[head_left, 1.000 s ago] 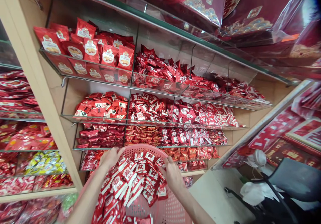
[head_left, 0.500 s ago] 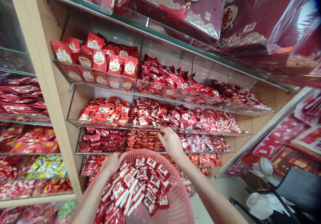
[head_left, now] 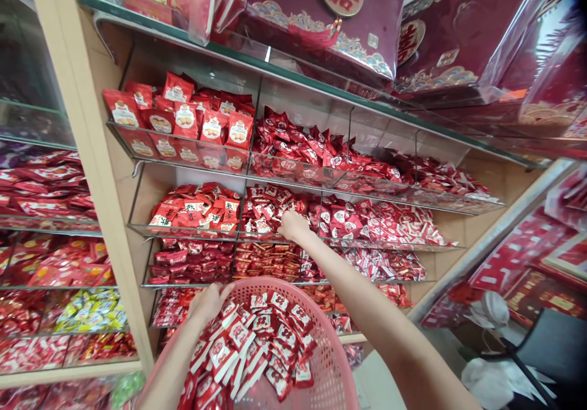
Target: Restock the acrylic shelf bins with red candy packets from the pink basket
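A pink perforated plastic basket (head_left: 330,342) sits low in front of me, tilted toward me. Inside lie many small red-and-white wrapped sweets (head_left: 241,336). My left hand (head_left: 208,303) is closed over the basket's far left rim. Up at the shelf, my right hand (head_left: 296,226) reaches to the front edge of a compartment of red-and-white sweets (head_left: 263,205). Its fingers are curled together at these packets; whatever they hold is hidden.
Glass shelves with clear front lips (head_left: 284,180) and dividers hold several kinds of red packets (head_left: 202,205). Large maroon boxes (head_left: 316,24) stand on the top shelf. A wooden post (head_left: 77,122) separates the left rack. A black chair (head_left: 550,342) stands at lower right.
My right hand has moved up and left, from below the shelf lip to the sweets in the compartment. My left hand stays on the basket rim. The view has shifted slightly.
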`<state>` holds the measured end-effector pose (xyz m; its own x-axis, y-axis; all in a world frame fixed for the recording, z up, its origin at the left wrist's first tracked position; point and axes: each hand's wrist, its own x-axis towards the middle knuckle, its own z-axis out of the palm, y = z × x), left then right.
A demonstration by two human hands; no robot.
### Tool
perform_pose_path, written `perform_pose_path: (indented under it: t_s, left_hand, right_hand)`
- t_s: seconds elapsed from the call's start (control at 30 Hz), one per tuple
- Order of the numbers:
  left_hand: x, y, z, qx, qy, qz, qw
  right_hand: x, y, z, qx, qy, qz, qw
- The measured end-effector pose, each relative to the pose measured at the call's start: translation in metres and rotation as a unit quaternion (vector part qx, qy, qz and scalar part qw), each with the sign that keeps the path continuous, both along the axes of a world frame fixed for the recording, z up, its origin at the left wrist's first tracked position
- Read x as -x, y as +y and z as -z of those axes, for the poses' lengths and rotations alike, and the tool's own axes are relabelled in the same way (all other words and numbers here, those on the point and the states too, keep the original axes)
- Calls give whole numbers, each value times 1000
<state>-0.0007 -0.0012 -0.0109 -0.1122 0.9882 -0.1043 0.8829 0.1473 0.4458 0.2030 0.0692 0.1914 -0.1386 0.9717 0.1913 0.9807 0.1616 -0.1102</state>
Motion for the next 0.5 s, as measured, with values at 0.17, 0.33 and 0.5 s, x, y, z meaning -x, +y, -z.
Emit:
perform_pose_path:
  t_s: [0.17,0.33,0.5]
  left_hand:
    - [1,1,3,-6,5,8,1000]
    - [0,0,-1,2,9,9,1000]
    - [-2,-1,-4,1,16,5,1000]
  right_hand:
    - [-13,-1,-9,-22,10,15,1000]
    - [-36,1,-22,-75,109,-21,991]
    - [-58,-9,-22,-15,400,-116,909]
